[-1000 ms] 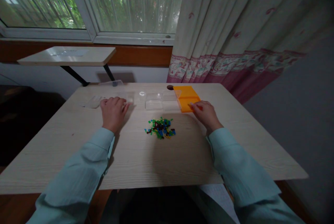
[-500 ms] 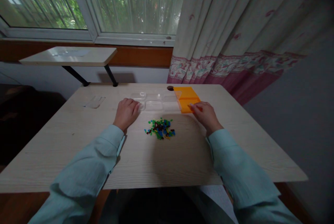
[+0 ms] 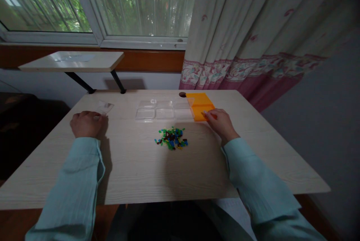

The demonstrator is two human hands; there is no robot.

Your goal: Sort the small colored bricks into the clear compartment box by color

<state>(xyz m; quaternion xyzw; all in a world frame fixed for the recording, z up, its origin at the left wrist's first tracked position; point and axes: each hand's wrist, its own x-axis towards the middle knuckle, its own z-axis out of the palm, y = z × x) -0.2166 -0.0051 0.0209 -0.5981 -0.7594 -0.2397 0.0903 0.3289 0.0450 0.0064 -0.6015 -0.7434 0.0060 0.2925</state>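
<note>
My left hand (image 3: 87, 124) is at the left of the table, fingers curled at the near edge of a small clear plastic bag (image 3: 105, 106) and covering part of it. My right hand (image 3: 221, 121) is pinched over the near right part of a flat orange sheet (image 3: 200, 99). A thin orange bit shows at its fingertips, too small to name. Left of the orange sheet lies a clear plastic tray (image 3: 165, 113) with several compartments, touching or overlapping its edge. A loose pile of small green, blue, brown and yellow building bricks (image 3: 172, 138) sits nearer to me, between my hands.
A raised white shelf (image 3: 73, 61) on black legs stands at the table's back left. Behind the wooden table (image 3: 135, 173) are a window and a long curtain (image 3: 225, 46). A dark round hole (image 3: 182, 95) is by the back edge.
My left hand has left the clear tray's left end and moved left to the plastic bag, whose shape has shifted. My right hand stays over the orange sheet.
</note>
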